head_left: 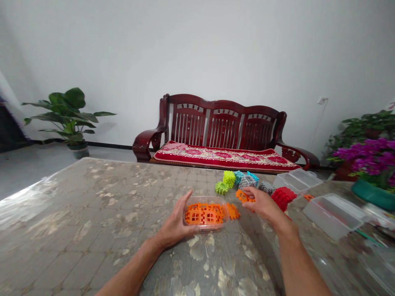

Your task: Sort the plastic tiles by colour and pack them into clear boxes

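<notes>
My left hand (176, 218) grips the side of a transparent plastic box (206, 213), which holds interlocked orange waffle blocks (203, 214). My right hand (261, 203) pinches a small orange block piece (243, 196) between its fingers, just right of the box. Another orange piece (233, 211) lies on the table against the box's right end. Beyond my right hand stand a red block cluster (283, 197), a grey cluster (247, 181) and lime green blocks (228, 179).
The hands work on a marble-patterned table cover (92, 205). Two transparent lidded boxes (333, 216) stand at the right, with a magenta flowering plant (370, 158) beyond them. A dark red wooden bench (224, 127) and a potted plant (69, 117) stand behind the table.
</notes>
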